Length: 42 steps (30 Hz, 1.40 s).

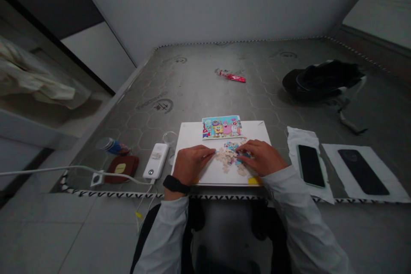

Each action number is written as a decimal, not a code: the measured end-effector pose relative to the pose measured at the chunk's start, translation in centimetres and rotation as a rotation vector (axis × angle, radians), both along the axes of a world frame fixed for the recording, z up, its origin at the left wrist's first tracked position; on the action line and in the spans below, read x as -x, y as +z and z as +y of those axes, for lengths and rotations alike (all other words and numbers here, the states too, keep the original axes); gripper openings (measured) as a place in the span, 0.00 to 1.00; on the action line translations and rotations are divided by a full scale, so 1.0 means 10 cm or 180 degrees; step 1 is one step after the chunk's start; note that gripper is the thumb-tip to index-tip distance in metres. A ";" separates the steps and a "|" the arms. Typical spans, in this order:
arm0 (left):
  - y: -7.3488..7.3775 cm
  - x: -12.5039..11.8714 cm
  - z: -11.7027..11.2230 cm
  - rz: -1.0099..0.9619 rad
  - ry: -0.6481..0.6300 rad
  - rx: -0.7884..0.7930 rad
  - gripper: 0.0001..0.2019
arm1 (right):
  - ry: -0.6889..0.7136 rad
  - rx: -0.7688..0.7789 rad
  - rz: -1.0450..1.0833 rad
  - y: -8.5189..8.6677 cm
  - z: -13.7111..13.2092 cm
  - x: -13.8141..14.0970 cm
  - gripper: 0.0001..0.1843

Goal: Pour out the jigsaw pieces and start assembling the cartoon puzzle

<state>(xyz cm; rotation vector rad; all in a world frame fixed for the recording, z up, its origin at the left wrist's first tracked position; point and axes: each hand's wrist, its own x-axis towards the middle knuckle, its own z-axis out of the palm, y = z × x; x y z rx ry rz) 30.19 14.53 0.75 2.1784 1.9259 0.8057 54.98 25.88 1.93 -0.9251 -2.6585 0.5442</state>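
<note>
Puzzle pieces (226, 162) lie on a board (190, 135) between the left hand (192, 163) and right hand (265, 157), a picture card (222, 128) behind them. Left of the board sit a power bank (156, 160), then a case (126, 165); right of it, a phone (310, 165) and perhaps a second phone (363, 172), each on a tissue (298, 136). A wrapper (231, 76) lies farther back.

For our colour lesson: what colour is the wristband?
The wristband is black, best seen in the head view.

Right hand (262, 157) is blocking some pieces (226, 158), can't tell if it's gripping one. Can't read the power bank (156, 162) either, print's too tiny. Cable (38, 170) runs off the left edge.
</note>
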 end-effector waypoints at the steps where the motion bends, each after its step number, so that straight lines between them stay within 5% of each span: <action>1: 0.01 0.06 -0.02 0.0090 0.0008 0.0029 0.09 | -0.0093 0.0078 0.0092 0.02 0.04 -0.07 0.09; 6: -0.01 0.23 -0.07 0.0507 0.0089 0.0144 0.09 | -0.1002 0.0070 -0.0018 0.03 0.28 -0.61 0.13; 10: -0.02 0.29 -0.09 0.0660 0.0049 0.0241 0.09 | -0.1180 0.0364 -0.0159 -0.04 0.37 -0.84 0.11; 22: 0.00 0.28 -0.09 0.0668 -0.0042 0.0261 0.10 | -0.0579 0.1019 -0.0027 0.01 0.01 -0.16 0.09; 33: 0.02 0.30 -0.09 0.0749 0.0017 0.0273 0.11 | -0.1028 0.0462 0.0020 -0.05 0.22 -0.45 0.05; 42: -0.04 0.34 -0.09 0.0710 0.0050 0.0324 0.14 | -0.0961 0.0689 -0.0106 -0.07 0.18 -0.39 0.03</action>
